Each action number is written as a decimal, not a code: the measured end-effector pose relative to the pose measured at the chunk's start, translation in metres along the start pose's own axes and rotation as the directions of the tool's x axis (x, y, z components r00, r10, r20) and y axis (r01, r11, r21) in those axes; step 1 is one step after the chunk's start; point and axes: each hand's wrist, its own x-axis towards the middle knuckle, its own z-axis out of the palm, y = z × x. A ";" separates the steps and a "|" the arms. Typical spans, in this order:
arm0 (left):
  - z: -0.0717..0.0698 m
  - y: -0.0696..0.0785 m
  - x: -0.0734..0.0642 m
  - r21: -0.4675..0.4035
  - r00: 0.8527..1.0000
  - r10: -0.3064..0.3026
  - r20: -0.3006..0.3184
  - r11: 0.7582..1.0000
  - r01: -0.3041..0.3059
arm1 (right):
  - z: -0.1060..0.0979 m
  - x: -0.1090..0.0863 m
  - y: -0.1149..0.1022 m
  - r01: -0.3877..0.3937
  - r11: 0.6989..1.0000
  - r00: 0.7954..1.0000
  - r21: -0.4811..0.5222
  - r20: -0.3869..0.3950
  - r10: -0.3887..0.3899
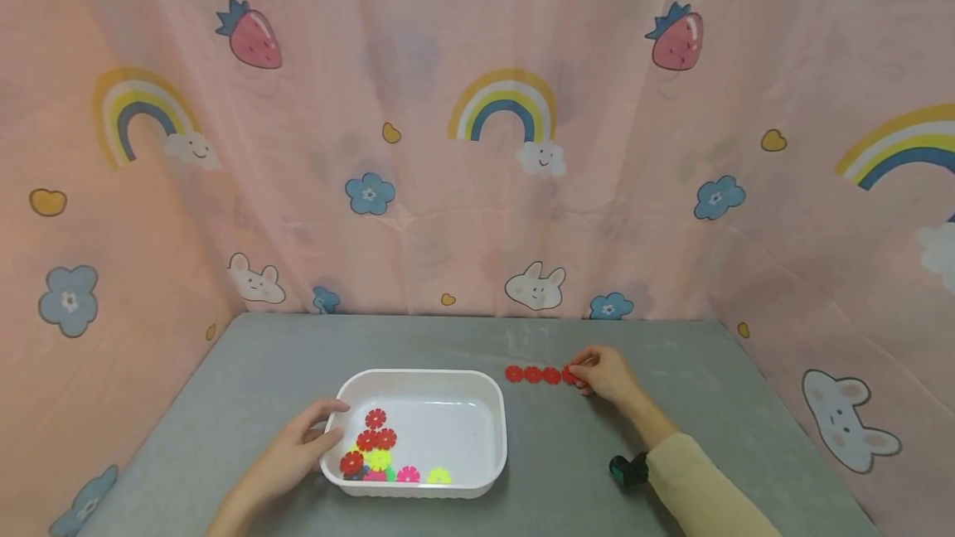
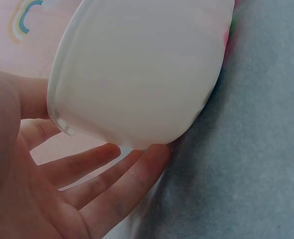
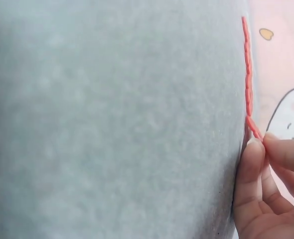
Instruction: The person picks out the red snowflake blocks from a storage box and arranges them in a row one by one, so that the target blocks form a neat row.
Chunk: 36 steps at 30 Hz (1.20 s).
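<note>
Loosely piled coloured discs (image 1: 379,460) in white tray (image 1: 448,421), left hand (image 1: 295,444) gripping it, right hand (image 1: 608,374) pinching red disc (image 3: 255,129)

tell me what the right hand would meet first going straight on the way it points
Likely the row of red discs just left of the pinched disc in the right hand; depth is unclear, so it might pass above.

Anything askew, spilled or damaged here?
Nothing looks spilled or damaged. One thing is askew: the notched red plastic-looking disc at the row's right end tilts out of line with the other red discs. The right hand pinches it, which probably explains that.
</note>
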 end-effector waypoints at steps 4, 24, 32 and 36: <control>0.000 0.000 0.000 0.003 1.000 -0.009 0.003 1.000 0.009 | 0.000 0.002 0.000 -0.007 1.000 1.000 -0.003 0.003 0.007; 0.000 0.002 -0.001 -0.005 1.000 0.002 0.001 1.000 -0.002 | -0.001 0.001 -0.004 -0.012 0.999 1.000 -0.042 -0.028 0.010; 0.000 0.001 -0.001 -0.005 1.000 0.008 0.001 1.000 -0.008 | -0.005 -0.002 -0.005 0.008 0.998 1.000 -0.057 -0.029 -0.009; -0.001 0.000 0.000 -0.023 1.000 0.014 0.005 1.000 -0.014 | -0.008 -0.003 -0.011 0.017 0.994 0.999 -0.107 -0.028 -0.020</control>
